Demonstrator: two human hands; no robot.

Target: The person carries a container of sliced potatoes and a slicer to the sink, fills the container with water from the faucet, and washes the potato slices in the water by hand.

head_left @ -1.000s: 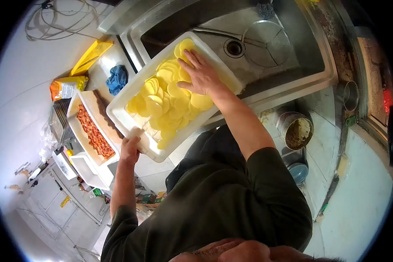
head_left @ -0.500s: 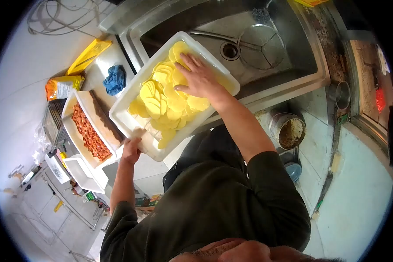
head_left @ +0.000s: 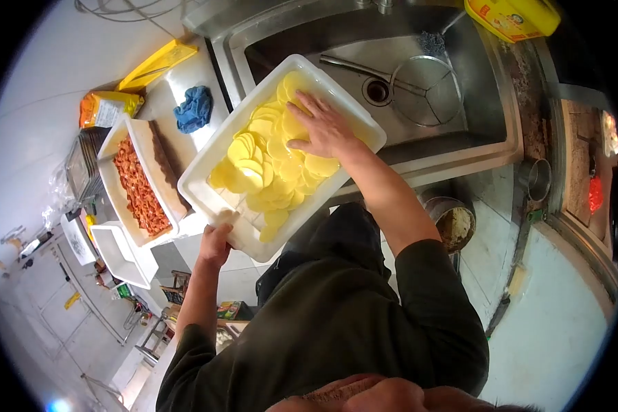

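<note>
A white plastic tub full of thin, round, yellow slices, apparently potato, is tilted at the near edge of the sink. My left hand grips the tub's near left corner, thumb over the rim. Across the slices at the far right end lies my right hand, fingers spread and touching them. The slices are heaped along the middle and right of the tub, and its near left end shows bare plastic.
The metal sink holds a round wire-frame tool near the drain. Left on the counter are a blue cloth and a tray of reddish chopped food. A metal pot stands low at right; a yellow container is at upper right.
The view has shifted, so the tub and surroundings sit a little differently in frame. My left hand still grips the corner, and my right hand stays spread on the slices.
</note>
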